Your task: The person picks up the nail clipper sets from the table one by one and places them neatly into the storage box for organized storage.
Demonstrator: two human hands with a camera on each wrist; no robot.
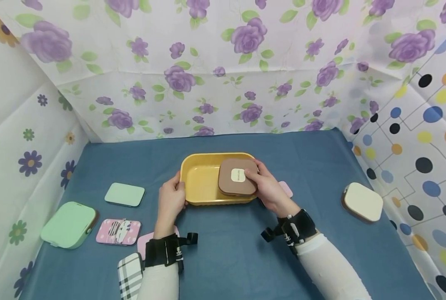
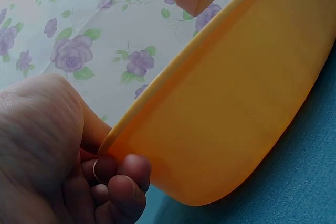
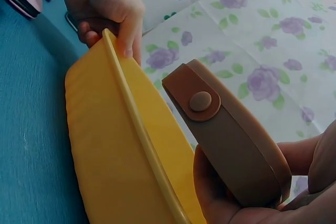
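Observation:
A yellow plastic basket (image 1: 200, 179) stands in the middle of the blue cloth. My left hand (image 1: 170, 201) pinches its left rim, with the thumb inside and the fingers curled outside, as the left wrist view shows. Over the basket's right half, my right hand (image 1: 269, 187) grips a brown rounded-square case (image 1: 228, 180) with a cream label on top. In the right wrist view, the case (image 3: 236, 150) has a strap with a round snap on its side and is held above the rim. Whether its underside touches the basket floor is hidden.
To the left lie a flat mint case (image 1: 124, 194), a green strapped case (image 1: 68, 225), a pink cartoon case (image 1: 119, 231) and a plaid case (image 1: 130, 273). A cream case (image 1: 363, 201) is far right. Pink items (image 1: 286, 188) show partly behind both arms. Patterned sheets wall three sides.

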